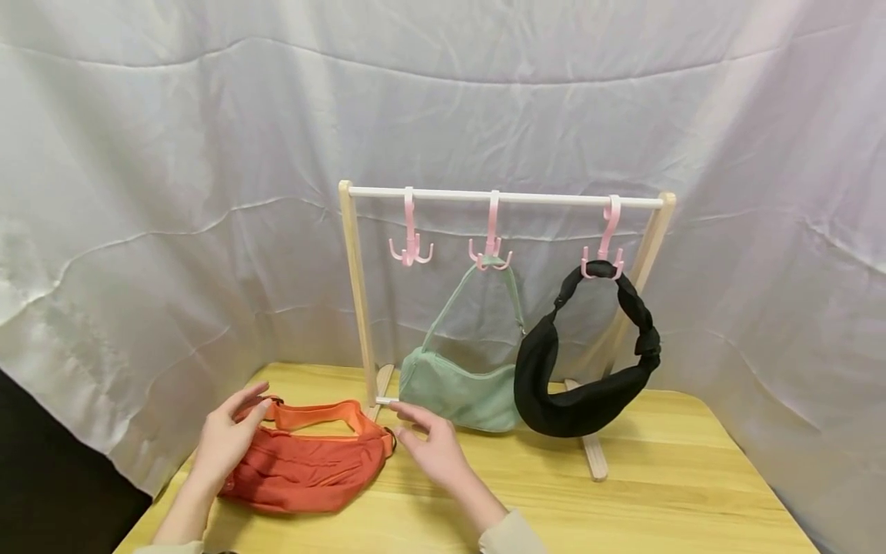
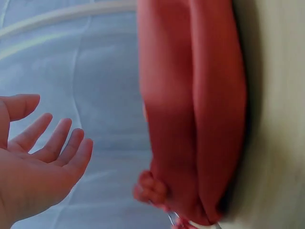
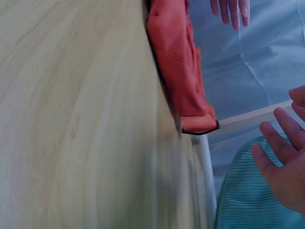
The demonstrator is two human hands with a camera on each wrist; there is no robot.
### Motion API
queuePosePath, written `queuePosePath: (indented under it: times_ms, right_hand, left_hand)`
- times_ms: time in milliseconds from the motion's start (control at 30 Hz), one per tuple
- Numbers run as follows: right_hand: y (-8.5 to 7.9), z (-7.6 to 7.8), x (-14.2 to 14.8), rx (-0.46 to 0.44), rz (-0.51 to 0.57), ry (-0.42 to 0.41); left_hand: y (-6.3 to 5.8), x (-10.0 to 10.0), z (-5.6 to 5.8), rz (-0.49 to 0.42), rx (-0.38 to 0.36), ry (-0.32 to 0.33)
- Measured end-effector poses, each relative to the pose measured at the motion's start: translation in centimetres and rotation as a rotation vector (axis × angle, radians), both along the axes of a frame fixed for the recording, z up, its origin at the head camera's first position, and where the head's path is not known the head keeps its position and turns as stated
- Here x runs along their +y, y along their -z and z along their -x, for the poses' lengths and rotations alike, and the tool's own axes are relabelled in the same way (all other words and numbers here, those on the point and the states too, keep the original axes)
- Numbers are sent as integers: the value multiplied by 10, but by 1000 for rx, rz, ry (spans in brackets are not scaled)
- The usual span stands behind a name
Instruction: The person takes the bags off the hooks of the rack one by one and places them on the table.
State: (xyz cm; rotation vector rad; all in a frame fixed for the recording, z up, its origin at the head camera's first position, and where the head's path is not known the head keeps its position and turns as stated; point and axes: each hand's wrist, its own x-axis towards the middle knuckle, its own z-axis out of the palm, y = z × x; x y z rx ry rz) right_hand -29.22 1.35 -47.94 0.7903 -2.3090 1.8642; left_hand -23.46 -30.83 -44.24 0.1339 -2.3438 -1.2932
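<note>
An orange-red waist bag [image 1: 311,469] lies on the wooden table at the left, its orange strap [image 1: 311,415] looped behind it. My left hand [image 1: 227,435] hovers at the bag's left end with fingers spread; in the left wrist view that hand [image 2: 45,162] is apart from the bag [image 2: 190,109]. On the other side, my right hand [image 1: 432,446] is held just past the bag's right end, near the strap's dark ring [image 1: 391,441]. Its fingers are loosely extended and hold nothing, as the right wrist view shows the hand [image 3: 286,157] away from the bag [image 3: 174,62].
A wooden rack with a white bar [image 1: 443,195] stands behind. Its left pink hook [image 1: 411,246] carries nothing. A green shoulder bag [image 1: 460,392] hangs from the middle hook [image 1: 493,231], a black knotted bag [image 1: 588,408] from the right hook [image 1: 607,231]. Grey cloth [image 1: 208,154] surrounds the table.
</note>
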Motion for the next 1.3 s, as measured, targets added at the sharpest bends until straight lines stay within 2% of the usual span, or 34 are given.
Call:
queuePosePath:
  times_ms: [333, 533, 700, 933, 1133, 1300]
  right_hand:
    - [-11, -11, 19, 74, 53, 10]
    - [-11, -16, 29, 124, 86, 42]
    - [-14, -18, 38, 123, 135, 65]
    - [-23, -21, 51, 122, 173, 97]
    - [-28, -19, 65, 209, 209, 124]
    - [-34, -19, 78, 242, 237, 146]
  left_hand:
    - [-7, 27, -2, -67, 20, 54]
    - [-10, 47, -1, -41, 43, 110]
    - [-13, 65, 4, -43, 41, 181]
    - [-12, 88, 14, -103, 32, 260]
    - [-19, 105, 22, -157, 57, 315]
    - [-25, 116, 29, -194, 98, 358]
